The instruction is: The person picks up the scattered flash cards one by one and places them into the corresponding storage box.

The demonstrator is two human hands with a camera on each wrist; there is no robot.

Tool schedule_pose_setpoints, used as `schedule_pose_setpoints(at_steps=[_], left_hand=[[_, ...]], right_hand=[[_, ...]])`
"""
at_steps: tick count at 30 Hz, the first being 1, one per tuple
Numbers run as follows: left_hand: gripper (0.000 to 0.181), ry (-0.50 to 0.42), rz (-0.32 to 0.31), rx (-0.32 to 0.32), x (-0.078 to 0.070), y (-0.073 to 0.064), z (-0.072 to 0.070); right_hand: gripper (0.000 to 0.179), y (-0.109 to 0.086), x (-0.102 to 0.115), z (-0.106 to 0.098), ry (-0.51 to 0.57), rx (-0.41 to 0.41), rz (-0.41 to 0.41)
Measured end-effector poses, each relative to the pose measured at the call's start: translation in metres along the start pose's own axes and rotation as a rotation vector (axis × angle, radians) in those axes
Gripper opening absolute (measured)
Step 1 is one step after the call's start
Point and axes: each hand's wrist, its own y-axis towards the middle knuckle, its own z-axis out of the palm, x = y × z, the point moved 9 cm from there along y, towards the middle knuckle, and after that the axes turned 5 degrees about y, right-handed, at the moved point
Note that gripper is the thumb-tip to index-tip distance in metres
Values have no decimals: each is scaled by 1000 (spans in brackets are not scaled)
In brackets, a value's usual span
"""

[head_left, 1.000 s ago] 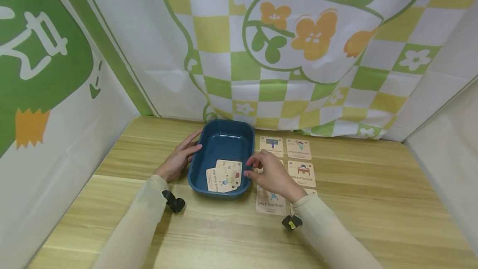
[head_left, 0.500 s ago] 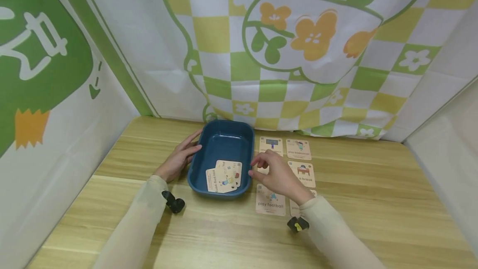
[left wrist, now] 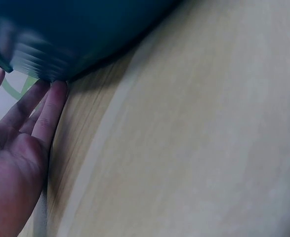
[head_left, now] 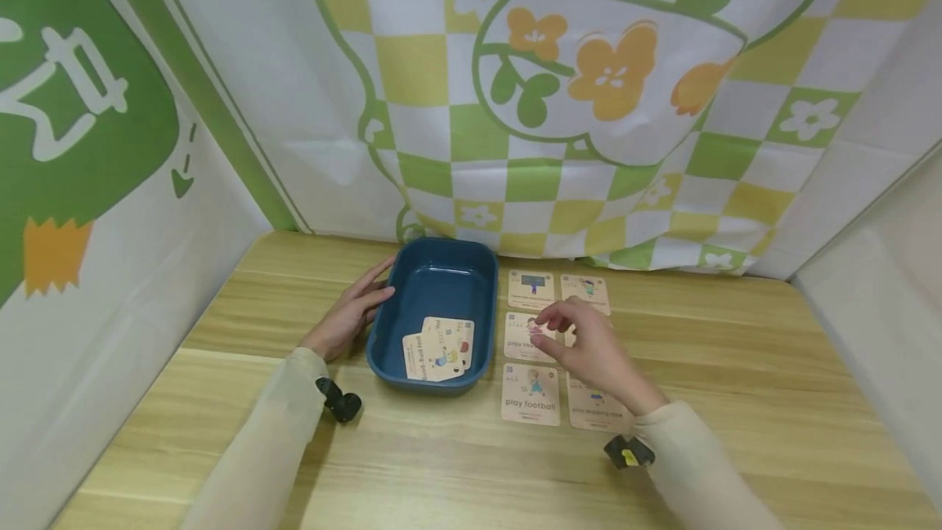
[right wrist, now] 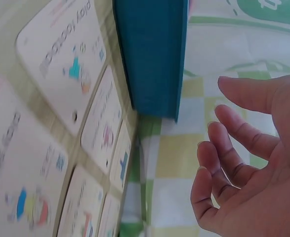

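Note:
A deep blue plastic bin (head_left: 441,285) stands on the table with a few picture cards (head_left: 449,348) overlapping in its near end. My left hand (head_left: 347,321) rests against the bin's left side, thumb at the rim; in the left wrist view its straight fingers (left wrist: 48,111) touch the wall from outside. My right hand (head_left: 592,350), loosely bent and holding nothing, hovers over cards laid in two columns right of the bin. It partly covers the right column. A "play football" card (head_left: 531,399) lies nearest in the left column, beside a skipping card (head_left: 591,411).
The wooden table (head_left: 441,464) meets a cloth (head_left: 545,195) with green and yellow checks behind the bin. A blackboard-picture card (head_left: 531,289) and another card (head_left: 586,289) form the far row. A white and green wall panel (head_left: 96,145) stands at left.
My right hand has moved right, from the bin's right rim to above the card columns, uncovering cards in the left column. My left hand has stayed at the bin.

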Motion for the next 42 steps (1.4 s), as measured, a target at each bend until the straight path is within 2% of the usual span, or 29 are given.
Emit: schedule_pose_setpoints(at_steps=[8,15,21,28,37,42], left_hand=[[63,7,-4,-3,-1,-1,0],[64,6,-5,-3,-2,-1,1],[64,10,-13,-8,0,-1,-1],[63,17,-20,-9,1,0,-1],[63,28,-27,-11,1,-1,-1],[63,21,-21,-1,1,-1,-1]], right_hand=[[16,-17,-14,-32,6,-57,-1],[17,-32,-26,-59,-61,-81,60],[18,-40,-29,-73,-104,-104,58],[21,-48,-38,-70,-115,-73,87],[21,-61,-57,-54,-80,-28,135],[22,-70,-70,-41,-74,29,199]])
